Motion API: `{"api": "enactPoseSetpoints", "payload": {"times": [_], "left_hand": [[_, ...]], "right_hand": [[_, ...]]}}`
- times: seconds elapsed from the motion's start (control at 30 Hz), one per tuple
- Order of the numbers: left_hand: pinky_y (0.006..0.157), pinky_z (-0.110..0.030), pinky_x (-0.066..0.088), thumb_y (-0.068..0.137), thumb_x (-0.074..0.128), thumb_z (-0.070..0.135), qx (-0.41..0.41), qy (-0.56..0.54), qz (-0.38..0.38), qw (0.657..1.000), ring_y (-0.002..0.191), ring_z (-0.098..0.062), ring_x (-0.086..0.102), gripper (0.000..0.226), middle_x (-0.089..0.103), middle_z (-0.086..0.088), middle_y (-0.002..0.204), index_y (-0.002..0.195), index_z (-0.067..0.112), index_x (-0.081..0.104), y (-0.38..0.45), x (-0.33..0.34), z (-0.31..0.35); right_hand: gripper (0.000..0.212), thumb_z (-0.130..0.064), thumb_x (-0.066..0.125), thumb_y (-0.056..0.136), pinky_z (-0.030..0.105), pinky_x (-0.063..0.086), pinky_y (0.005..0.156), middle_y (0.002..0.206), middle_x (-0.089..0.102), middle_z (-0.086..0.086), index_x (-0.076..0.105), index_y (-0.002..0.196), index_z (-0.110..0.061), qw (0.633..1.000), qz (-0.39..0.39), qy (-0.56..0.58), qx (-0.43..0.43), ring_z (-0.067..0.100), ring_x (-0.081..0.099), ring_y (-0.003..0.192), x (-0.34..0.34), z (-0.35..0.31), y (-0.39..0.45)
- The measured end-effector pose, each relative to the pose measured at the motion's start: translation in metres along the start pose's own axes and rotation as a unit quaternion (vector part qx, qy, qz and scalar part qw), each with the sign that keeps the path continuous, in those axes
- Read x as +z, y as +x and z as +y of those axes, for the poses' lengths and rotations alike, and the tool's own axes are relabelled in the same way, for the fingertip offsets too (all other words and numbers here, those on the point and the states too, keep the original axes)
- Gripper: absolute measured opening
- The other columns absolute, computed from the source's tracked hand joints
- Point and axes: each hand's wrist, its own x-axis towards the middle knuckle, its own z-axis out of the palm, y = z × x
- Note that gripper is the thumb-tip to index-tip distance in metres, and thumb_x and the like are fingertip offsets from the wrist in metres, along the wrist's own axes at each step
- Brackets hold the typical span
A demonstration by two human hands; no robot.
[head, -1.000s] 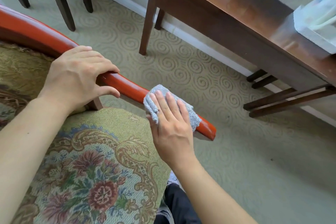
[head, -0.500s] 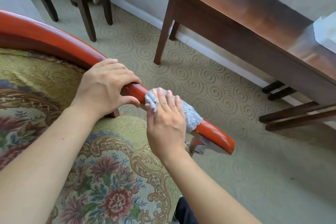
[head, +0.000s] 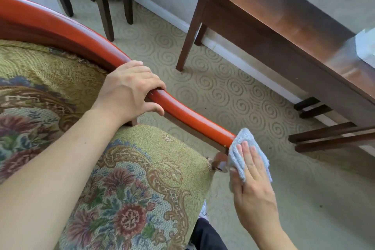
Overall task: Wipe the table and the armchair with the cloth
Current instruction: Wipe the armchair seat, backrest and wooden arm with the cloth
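Pressing the cloth [head: 242,144] against the front tip of the armrest [head: 194,116], the right hand [head: 251,178] lies flat, fingers straight, at 5 o'clock of the rail; the rail's long axis runs from 10 o'clock down to 4 o'clock, so the unwiped length likely lies up-left of the cloth; the left hand [head: 129,92] grips the same rail at its middle, fingers curled over it; the table [head: 284,16] stands well apart at 1 o'clock, nearer the right hand.
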Motion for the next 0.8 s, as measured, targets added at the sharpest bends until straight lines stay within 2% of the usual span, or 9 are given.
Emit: {"api": "enactPoseSetpoints", "payload": {"times": [0.13, 0.23, 0.3, 0.4, 0.47, 0.53, 0.63, 0.73, 0.8], "left_hand": [[0.111, -0.034, 0.033, 0.059, 0.086, 0.057, -0.005, -0.004, 0.004, 1.0, 0.101, -0.022, 0.068, 0.057, 0.075, 0.0, 0.1, 0.099, 0.018, 0.076, -0.001, -0.001, 0.001], [0.111, -0.033, 0.033, 0.059, 0.086, 0.057, -0.003, -0.005, 0.005, 1.0, 0.1, -0.022, 0.069, 0.057, 0.075, 0.0, 0.099, 0.098, 0.017, 0.077, 0.001, -0.002, 0.003], [0.11, -0.033, 0.033, 0.058, 0.086, 0.057, -0.004, -0.004, 0.002, 1.0, 0.099, -0.022, 0.069, 0.057, 0.075, 0.0, 0.099, 0.098, 0.017, 0.077, 0.0, -0.003, 0.002], [0.11, -0.034, 0.035, 0.061, 0.088, 0.052, -0.006, 0.003, -0.002, 1.0, 0.099, -0.023, 0.069, 0.052, 0.075, 0.0, 0.098, 0.099, 0.018, 0.076, -0.001, -0.002, 0.002], [0.11, -0.035, 0.037, 0.065, 0.087, 0.049, -0.008, 0.006, -0.001, 1.0, 0.1, -0.023, 0.068, 0.048, 0.075, 0.001, 0.098, 0.1, 0.018, 0.076, -0.001, -0.001, 0.003], [0.11, -0.034, 0.036, 0.064, 0.087, 0.051, -0.009, 0.011, -0.007, 1.0, 0.1, -0.022, 0.068, 0.05, 0.074, 0.001, 0.098, 0.1, 0.019, 0.075, 0.0, -0.002, 0.003], [0.111, -0.035, 0.035, 0.06, 0.087, 0.056, -0.012, 0.012, -0.022, 1.0, 0.1, -0.021, 0.068, 0.056, 0.074, 0.002, 0.098, 0.1, 0.019, 0.075, 0.002, -0.004, 0.004], [0.112, -0.037, 0.036, 0.059, 0.087, 0.058, -0.022, 0.008, -0.037, 0.999, 0.101, -0.021, 0.068, 0.058, 0.074, 0.001, 0.098, 0.1, 0.019, 0.075, 0.002, -0.007, 0.006], [0.114, -0.037, 0.035, 0.059, 0.087, 0.058, -0.035, 0.009, -0.049, 0.998, 0.103, -0.022, 0.067, 0.058, 0.074, 0.001, 0.099, 0.1, 0.018, 0.075, 0.003, -0.01, 0.009]], "right_hand": [[0.054, -0.037, 0.028, 0.104, 0.042, 0.018, 0.12, 0.156, 0.033, 0.007, 0.035, 0.147, -0.005, 0.999, 0.011, 0.033, 0.04, 0.025, 0.023, 0.147, 0.008, -0.016, 0.005], [0.049, -0.028, 0.035, 0.102, 0.048, 0.023, 0.118, 0.152, 0.042, 0.008, 0.046, 0.144, -0.006, 1.0, 0.013, 0.008, -0.02, 0.029, 0.031, 0.145, 0.017, -0.04, 0.04], [0.048, -0.029, 0.034, 0.102, 0.047, 0.025, 0.118, 0.15, 0.046, 0.008, 0.049, 0.142, -0.008, 0.998, -0.017, 0.005, -0.058, 0.031, 0.035, 0.143, 0.025, -0.063, 0.072], [0.049, -0.033, 0.03, 0.106, 0.043, 0.026, 0.117, 0.153, 0.043, 0.008, 0.044, 0.146, -0.01, 0.991, -0.087, 0.025, -0.102, 0.026, 0.035, 0.144, 0.039, -0.1, 0.123], [0.045, -0.028, 0.033, 0.106, 0.038, 0.025, 0.118, 0.153, 0.042, 0.009, 0.043, 0.146, -0.008, 0.984, -0.102, 0.05, -0.135, 0.021, 0.035, 0.144, 0.044, -0.109, 0.143], [0.043, -0.024, 0.038, 0.106, 0.032, 0.024, 0.119, 0.15, 0.045, 0.01, 0.046, 0.144, -0.005, 0.98, -0.093, 0.057, -0.165, 0.018, 0.036, 0.143, 0.04, -0.101, 0.144], [0.042, -0.024, 0.043, 0.105, 0.034, 0.029, 0.117, 0.151, 0.044, 0.006, 0.047, 0.144, -0.009, 0.979, -0.082, 0.024, -0.183, 0.017, 0.036, 0.143, 0.023, -0.068, 0.116], [0.044, -0.022, 0.044, 0.103, 0.03, 0.023, 0.119, 0.154, 0.035, 0.0, 0.046, 0.145, -0.013, 0.985, -0.052, 0.012, -0.167, 0.012, 0.028, 0.146, 0.002, -0.021, 0.08], [0.046, -0.026, 0.037, 0.104, 0.031, 0.02, 0.121, 0.157, 0.034, -0.001, 0.042, 0.147, -0.012, 0.989, -0.072, 0.032, -0.125, 0.015, 0.026, 0.147, -0.01, 0.004, 0.056]]}}
